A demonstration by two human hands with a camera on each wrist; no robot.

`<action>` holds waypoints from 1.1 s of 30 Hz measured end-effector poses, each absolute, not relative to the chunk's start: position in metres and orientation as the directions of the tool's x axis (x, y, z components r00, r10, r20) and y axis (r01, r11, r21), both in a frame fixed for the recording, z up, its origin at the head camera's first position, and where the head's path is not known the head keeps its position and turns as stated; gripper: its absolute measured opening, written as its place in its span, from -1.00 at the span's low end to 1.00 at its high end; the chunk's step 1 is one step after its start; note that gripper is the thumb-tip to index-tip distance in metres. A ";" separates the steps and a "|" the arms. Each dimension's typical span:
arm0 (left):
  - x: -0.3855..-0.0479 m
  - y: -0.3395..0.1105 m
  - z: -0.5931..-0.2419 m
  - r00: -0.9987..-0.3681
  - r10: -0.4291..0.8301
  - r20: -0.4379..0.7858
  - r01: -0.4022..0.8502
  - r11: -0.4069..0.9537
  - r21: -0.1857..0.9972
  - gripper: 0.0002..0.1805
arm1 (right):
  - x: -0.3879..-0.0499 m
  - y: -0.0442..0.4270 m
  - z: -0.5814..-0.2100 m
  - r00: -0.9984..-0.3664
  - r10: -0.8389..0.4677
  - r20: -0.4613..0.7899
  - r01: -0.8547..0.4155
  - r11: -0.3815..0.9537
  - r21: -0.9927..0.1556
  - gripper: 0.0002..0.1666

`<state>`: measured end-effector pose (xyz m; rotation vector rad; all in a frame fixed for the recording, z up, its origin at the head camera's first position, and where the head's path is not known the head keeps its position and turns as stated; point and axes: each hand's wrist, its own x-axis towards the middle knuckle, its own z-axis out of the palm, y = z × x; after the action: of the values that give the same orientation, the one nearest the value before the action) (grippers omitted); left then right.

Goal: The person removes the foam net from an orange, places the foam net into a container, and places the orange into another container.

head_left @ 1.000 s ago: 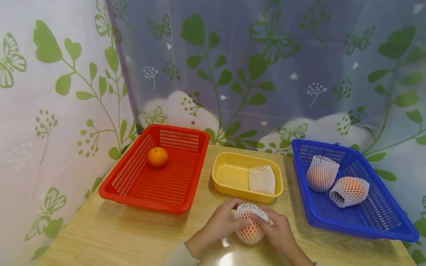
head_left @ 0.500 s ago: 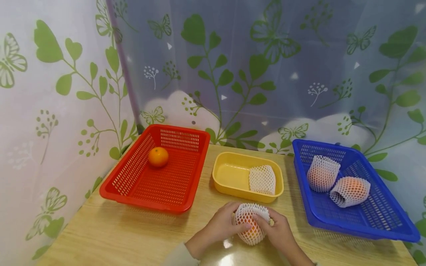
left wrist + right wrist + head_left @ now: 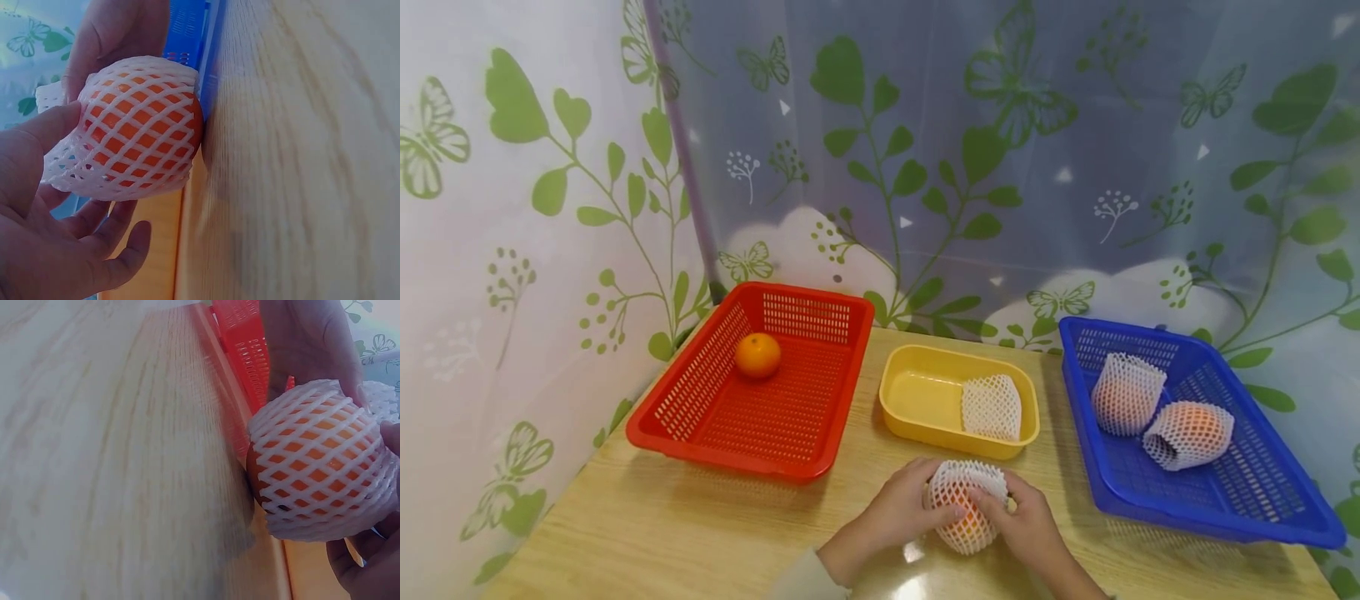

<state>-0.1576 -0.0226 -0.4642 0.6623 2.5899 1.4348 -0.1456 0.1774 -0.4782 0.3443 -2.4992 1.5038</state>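
An orange in a white foam net is held between both hands near the table's front edge. The left hand grips its left side, thumb across the net. On the other side the right hand pinches the net with its thumb. Seen from the left wrist, the net covers most of the orange, whose bare skin shows at the end by the table. The right wrist view shows the same netted orange with fingers around its far end.
A red basket with one bare orange stands at the left. Behind the hands, a yellow tray holds a white foam net. At the right, a blue basket contains two netted fruits. A patterned curtain hangs behind.
Compared with a second ago, the net's upper edge is drawn further over the orange and the right thumb has shifted slightly. Both hands keep their hold in nearly the same place.
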 end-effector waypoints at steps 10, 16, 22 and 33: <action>-0.161 -0.022 -0.468 -0.899 0.394 0.193 0.359 0.407 0.840 -0.78 | -0.145 0.181 -0.480 -0.975 -0.098 0.201 -0.224 0.450 -0.865 -0.68; -0.160 -0.021 -0.465 -0.884 0.430 0.183 0.367 0.397 0.841 -0.87 | -0.143 0.180 -0.480 -0.984 -0.109 0.139 -0.175 0.473 -0.864 -0.56; -0.159 -0.019 -0.466 -0.898 0.377 0.225 0.370 0.374 0.851 -0.88 | -0.146 0.183 -0.485 -0.968 -0.173 0.184 -0.245 0.469 -0.849 -0.52; -0.162 -0.019 -0.468 -0.896 0.356 0.265 0.381 0.311 0.871 -0.88 | -0.147 0.184 -0.481 -0.966 -0.210 0.154 -0.228 0.400 -0.888 -0.58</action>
<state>-0.1622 -0.0186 -0.4679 0.7195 2.5624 1.7124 -0.1474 0.1837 -0.4806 0.4090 -2.6141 1.6617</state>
